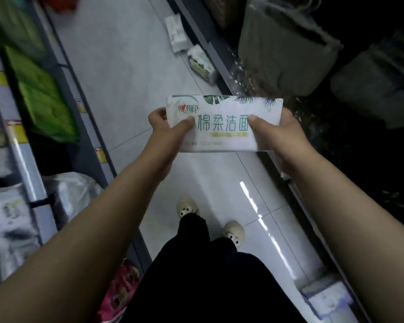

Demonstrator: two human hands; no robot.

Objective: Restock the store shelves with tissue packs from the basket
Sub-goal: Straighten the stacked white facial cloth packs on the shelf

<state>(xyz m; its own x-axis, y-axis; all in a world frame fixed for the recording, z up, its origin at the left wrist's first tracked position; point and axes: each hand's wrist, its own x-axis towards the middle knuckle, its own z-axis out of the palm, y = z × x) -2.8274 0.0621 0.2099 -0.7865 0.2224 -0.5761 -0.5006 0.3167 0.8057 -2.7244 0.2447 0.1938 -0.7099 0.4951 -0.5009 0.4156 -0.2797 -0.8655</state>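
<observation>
A white tissue pack (223, 113) with green lettering and leaf prints is held flat in front of me, above the aisle floor. My left hand (166, 131) grips its left end, thumb on top. At the pack's right end my right hand (280, 134) grips it the same way, thumb on the printed face. No basket is in view.
A grey shelf unit (33, 183) runs along the left with green packs (42, 99) and white wrapped packs (7, 213). Dark shelving with grey bags (285, 50) lines the right. Loose tissue packs (201, 64) lie on the tiled floor ahead. My feet stand below.
</observation>
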